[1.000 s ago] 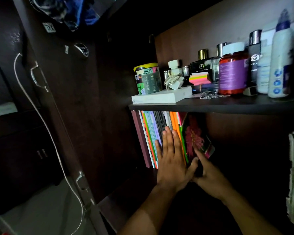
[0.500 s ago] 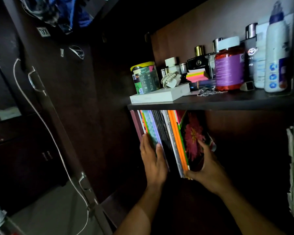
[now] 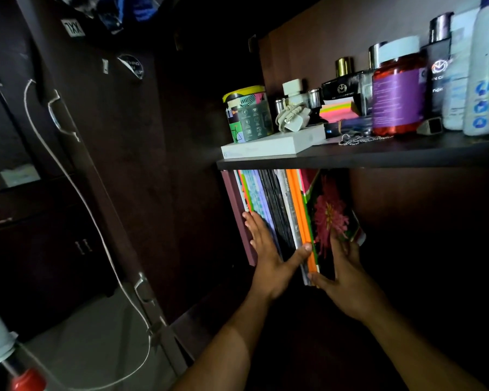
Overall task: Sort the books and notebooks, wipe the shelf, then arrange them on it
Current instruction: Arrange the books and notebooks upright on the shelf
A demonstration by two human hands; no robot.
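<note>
shelf (image 3: 378,158): dark matt wood | flower notebook (image 3: 332,210): glossy paper cover | jar (image 3: 397,100): shiny red plastic

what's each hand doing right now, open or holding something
Left hand: open, straight fingers pressed flat against the row of books.
Right hand: open, fingers flat on the flower-cover book at the row's right end.

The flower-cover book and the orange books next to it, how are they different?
The flower-cover book shows its whole front, a pink bloom on black; the orange books show only plain spines. It is the outermost of the row, under the right hand; they sit inside, under the left hand's thumb. Both lean alike.
</note>
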